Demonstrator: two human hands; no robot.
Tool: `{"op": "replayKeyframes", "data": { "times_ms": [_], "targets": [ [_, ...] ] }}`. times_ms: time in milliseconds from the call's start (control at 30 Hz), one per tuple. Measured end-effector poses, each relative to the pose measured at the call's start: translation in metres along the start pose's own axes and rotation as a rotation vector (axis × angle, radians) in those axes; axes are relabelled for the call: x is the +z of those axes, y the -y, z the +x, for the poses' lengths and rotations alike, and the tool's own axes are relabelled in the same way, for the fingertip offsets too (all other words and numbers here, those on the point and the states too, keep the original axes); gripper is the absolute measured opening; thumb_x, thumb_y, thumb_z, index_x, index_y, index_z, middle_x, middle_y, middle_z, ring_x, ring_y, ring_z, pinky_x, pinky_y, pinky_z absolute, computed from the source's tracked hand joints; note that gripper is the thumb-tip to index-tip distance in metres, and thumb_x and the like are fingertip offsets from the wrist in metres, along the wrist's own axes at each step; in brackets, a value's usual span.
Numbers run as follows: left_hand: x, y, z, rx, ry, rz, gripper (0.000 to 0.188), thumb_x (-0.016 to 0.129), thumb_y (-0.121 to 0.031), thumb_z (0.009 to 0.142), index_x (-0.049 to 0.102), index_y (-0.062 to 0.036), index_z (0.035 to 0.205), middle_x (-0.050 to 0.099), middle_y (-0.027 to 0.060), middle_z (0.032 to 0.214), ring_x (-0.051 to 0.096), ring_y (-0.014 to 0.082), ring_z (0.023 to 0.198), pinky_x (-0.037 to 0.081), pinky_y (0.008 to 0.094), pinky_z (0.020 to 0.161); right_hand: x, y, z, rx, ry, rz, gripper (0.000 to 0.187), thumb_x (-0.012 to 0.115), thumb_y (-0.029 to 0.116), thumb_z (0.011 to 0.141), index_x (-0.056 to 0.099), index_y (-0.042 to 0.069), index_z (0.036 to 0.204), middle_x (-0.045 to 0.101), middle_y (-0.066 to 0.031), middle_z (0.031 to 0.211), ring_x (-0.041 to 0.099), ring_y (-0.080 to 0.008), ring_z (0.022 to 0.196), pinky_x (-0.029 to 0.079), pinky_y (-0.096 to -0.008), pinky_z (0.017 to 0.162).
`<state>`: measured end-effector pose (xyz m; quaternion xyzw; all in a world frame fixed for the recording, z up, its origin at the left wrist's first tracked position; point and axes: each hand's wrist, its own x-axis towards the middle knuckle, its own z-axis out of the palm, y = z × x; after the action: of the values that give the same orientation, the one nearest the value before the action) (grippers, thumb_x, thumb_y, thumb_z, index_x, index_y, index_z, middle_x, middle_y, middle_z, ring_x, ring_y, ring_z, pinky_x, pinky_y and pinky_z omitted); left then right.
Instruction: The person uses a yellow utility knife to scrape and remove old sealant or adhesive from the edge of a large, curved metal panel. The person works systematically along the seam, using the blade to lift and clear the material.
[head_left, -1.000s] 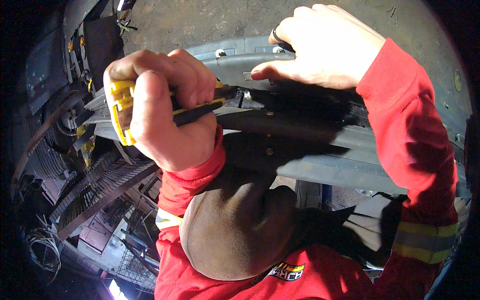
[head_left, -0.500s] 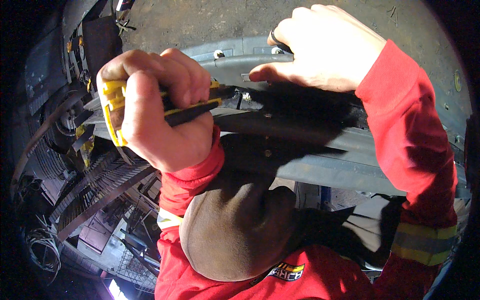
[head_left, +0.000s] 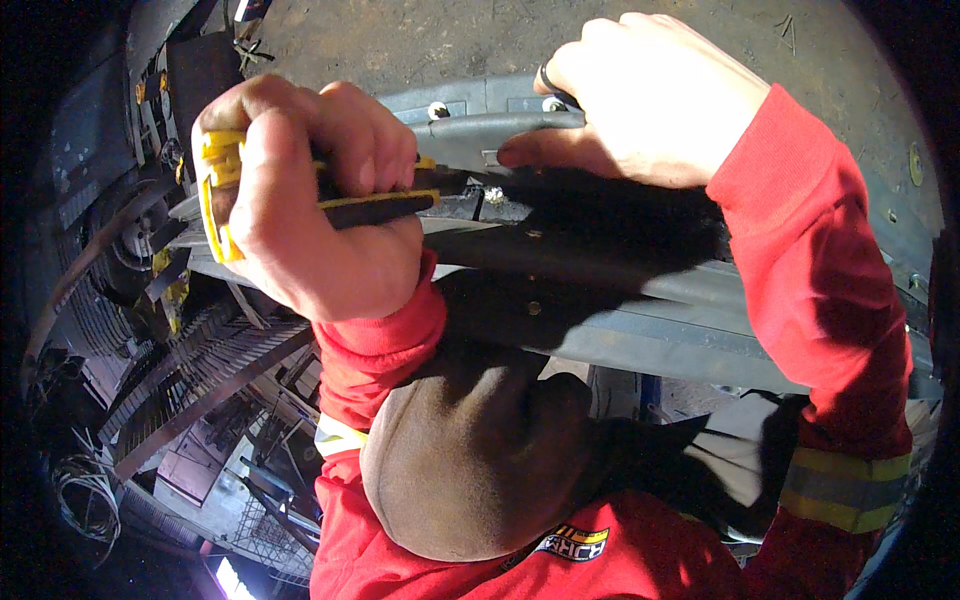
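My left hand (head_left: 320,215) is closed around a yellow-and-black hand tool (head_left: 378,209), whose exact kind the fingers hide. Its narrow dark end points right, toward a gap with a pale worn spot (head_left: 493,195) in a long grey panel (head_left: 480,132). Farther right, my right hand (head_left: 645,105), with a dark ring on one finger, straddles the panel's raised rim. The thumb lies on the near side of the rim and the curled fingers are on the far side, their tips partly hidden. A deep shadow covers the panel below this hand.
Two pale round fasteners (head_left: 438,111) sit along the panel's far edge. Stacked ribbed metal pieces (head_left: 200,375) and scrap crowd the left side, with coiled wire (head_left: 88,495) lower down. A brown cap (head_left: 470,470) and red-sleeved arms fill the lower middle.
My left hand has shifted slightly up and left with the yellow-and-black tool. The right hand stays almost in place on the panel.
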<state>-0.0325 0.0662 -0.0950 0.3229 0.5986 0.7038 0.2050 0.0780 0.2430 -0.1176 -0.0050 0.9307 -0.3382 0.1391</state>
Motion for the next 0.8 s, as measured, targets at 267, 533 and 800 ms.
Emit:
{"op": "replayKeyframes", "data": {
  "times_ms": [267,533,800],
  "targets": [
    [0.004,0.001,0.012,-0.032,-0.022,0.09,0.031,0.041,-0.034,0.094,0.054,-0.0064,0.089,0.036,0.0008,0.058,0.034,0.0118,0.048,0.031,0.0263,0.043,0.035,-0.003,0.009,0.047,-0.228,-0.145,0.063,0.061,0.063,0.082,0.067,0.001,0.083,0.065,-0.0208,0.077,0.065,-0.0366,0.076,0.052,-0.043,0.072],
    [0.007,0.001,0.019,-0.094,-0.107,0.103,0.029,0.044,-0.032,0.093,0.055,-0.005,0.091,0.038,0.0014,0.06,0.035,0.0117,0.049,0.03,0.0256,0.042,0.031,0.002,0.01,0.127,-0.189,-0.106,0.067,0.06,0.066,0.081,0.07,0.001,0.091,0.063,-0.0209,0.075,0.064,-0.0369,0.074,0.052,-0.0423,0.071],
    [0.01,0.001,0.021,-0.097,-0.125,0.152,0.03,0.046,-0.033,0.094,0.055,-0.0042,0.092,0.038,0.0024,0.06,0.035,0.0115,0.049,0.03,0.0255,0.043,0.029,0.002,0.009,0.123,-0.196,-0.112,0.067,0.061,0.067,0.08,0.07,0.001,0.089,0.063,-0.0208,0.075,0.064,-0.0372,0.073,0.052,-0.0424,0.07]
  ]
}}
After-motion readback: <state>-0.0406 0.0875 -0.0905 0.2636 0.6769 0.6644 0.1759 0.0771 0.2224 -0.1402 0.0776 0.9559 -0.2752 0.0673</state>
